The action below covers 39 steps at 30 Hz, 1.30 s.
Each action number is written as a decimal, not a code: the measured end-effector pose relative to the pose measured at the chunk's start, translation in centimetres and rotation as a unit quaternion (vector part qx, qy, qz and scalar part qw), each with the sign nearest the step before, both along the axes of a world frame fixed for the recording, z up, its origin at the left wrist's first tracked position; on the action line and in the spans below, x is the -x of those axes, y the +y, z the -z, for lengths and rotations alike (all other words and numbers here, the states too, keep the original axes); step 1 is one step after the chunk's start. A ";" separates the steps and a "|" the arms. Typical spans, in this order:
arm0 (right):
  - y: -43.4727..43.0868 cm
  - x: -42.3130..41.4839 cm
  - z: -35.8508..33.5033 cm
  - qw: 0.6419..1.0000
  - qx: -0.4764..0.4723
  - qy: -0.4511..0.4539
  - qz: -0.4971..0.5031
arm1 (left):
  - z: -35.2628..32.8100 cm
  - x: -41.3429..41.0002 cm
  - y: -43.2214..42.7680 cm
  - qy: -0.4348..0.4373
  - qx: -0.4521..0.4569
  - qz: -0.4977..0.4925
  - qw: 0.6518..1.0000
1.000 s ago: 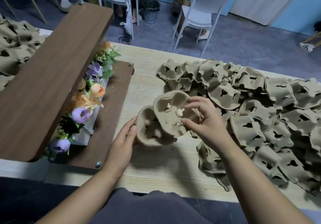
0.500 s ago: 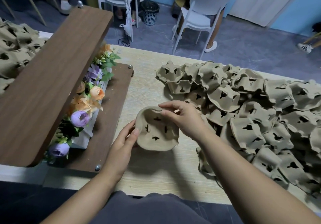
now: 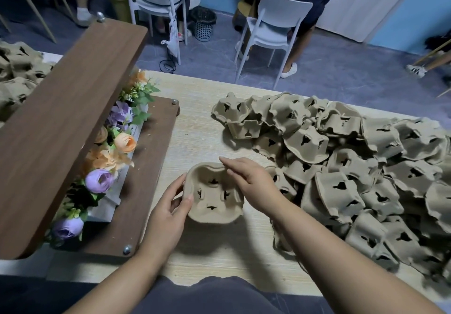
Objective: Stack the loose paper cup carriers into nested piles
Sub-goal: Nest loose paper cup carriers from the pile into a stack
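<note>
A paper cup carrier [image 3: 216, 195] of brown moulded pulp is seen between the two hands, just in front of the person, over the near part of the table [image 3: 195, 133]. It is turned with its open side up, so that its four hollows with dark cut slots are shown. Whether more carriers are nested under it cannot be told, and it cannot be told if it rests on the table or is lifted a little above it; a shadow is cast below it. The left hand [image 3: 168, 207] is placed at the left edge of the carrier and this edge is gripped: the thumb is laid on the rim and the fingers are curved round the outer wall. The right hand [image 3: 251, 182] is held over the far right rim, with the fingers nearly straight and relaxed, touching the rim; nothing is clasped by it. A large heap of loose carriers [image 3: 341, 167] is spread on the right of the table, just beside the right wrist. On the left, a brown wooden shelf [image 3: 61, 130] is set, and artificial flowers [image 3: 122, 143] are kept under its upper board.
</note>
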State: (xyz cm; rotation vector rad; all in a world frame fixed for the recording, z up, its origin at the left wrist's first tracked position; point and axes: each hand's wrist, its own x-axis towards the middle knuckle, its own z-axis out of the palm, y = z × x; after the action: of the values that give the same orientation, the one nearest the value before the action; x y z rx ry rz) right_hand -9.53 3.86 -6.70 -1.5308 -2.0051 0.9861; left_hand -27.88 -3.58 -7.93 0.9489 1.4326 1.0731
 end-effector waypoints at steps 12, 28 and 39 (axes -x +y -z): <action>6.3 -4.5 -1.3 0.996 -0.022 -0.037 0.082 | 0.7 -2.8 6.3 0.011 0.000 0.050 0.999; 13.8 -12.1 -1.1 0.948 -0.111 -0.147 0.258 | 1.8 -2.7 6.3 -0.008 0.023 0.046 0.999; 2.6 -8.9 -4.3 0.966 0.054 0.149 0.203 | 2.4 -2.5 6.3 -0.030 0.025 0.040 0.998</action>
State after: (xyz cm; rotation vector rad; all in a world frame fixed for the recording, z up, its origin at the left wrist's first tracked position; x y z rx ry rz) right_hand -0.67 6.44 -2.37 -1.6474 -1.3818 1.0881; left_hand -25.36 2.74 -10.34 0.9234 1.3550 0.9949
